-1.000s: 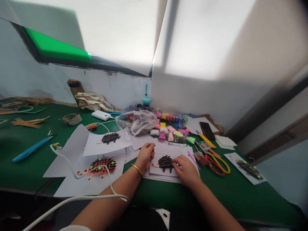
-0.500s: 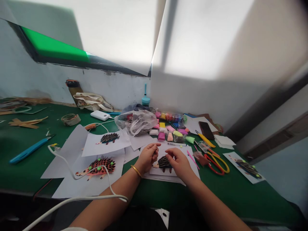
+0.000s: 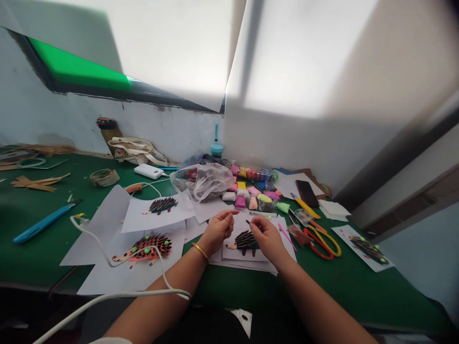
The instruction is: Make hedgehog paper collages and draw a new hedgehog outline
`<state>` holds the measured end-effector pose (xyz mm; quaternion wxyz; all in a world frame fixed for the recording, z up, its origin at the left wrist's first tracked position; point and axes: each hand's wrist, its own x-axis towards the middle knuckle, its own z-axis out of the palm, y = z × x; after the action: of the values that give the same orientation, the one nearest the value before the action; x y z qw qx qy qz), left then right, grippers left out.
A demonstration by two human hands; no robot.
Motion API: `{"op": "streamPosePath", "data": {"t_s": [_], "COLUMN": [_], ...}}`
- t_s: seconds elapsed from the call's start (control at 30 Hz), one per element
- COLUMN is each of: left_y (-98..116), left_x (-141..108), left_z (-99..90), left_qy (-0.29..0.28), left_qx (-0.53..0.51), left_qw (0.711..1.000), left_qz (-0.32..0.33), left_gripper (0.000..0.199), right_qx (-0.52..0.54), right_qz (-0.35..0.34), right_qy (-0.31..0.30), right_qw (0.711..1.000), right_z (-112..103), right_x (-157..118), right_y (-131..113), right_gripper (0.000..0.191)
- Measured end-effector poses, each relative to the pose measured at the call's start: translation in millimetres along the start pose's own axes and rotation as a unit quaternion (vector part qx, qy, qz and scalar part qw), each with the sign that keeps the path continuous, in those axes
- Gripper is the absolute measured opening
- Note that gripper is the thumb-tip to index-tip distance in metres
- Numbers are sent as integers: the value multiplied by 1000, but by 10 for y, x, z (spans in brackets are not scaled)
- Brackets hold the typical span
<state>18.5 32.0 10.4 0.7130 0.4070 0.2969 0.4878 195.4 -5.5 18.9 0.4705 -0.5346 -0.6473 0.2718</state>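
Hands apart, over the white papers. Right hand [image 3: 259, 226] pinches a small dark sliver [image 3: 248, 222] between thumb and finger; left hand [image 3: 219, 231] has fingers curled in, can't tell if closed on anything. Black-spined hedgehog picture [image 3: 245, 241] sits on the papers between them: left hand at its 10 o'clock, right at 2. Clay packets [image 3: 240, 202] at its 12, red-and-yellow scissors [image 3: 329, 238] at 3, all on the green surface [image 3: 229, 286].

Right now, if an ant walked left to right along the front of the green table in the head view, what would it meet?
Blue-handled tool → red spotted hedgehog → left hand → black-spiked hedgehog → right hand → red-and-yellow scissor handles → hedgehog card.
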Motion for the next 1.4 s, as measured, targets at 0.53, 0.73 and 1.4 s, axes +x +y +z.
{"op": "streamPosePath", "data": {"t_s": [0.53,0.73,1.4], "left_y": [-66,-61,-93], "left_x": [102,99,117], "left_z": [-69,-73,-86], "left_qy": [173,170,168], "left_qx": [-5,0,17], "left_qw": [985,985,986], "left_qz": [2,-1,3], "left_gripper": [37,36,36], "right_qx": [-123,-189,-302], "right_qz": [-66,-94,-147], "right_qy": [-19,-18,-57], "right_qw": [990,977,940], "right_z": [-241,-198,-199], "right_x": [-287,-325,-327], "right_y": [459,443,377], "right_gripper": [10,10,13]}}
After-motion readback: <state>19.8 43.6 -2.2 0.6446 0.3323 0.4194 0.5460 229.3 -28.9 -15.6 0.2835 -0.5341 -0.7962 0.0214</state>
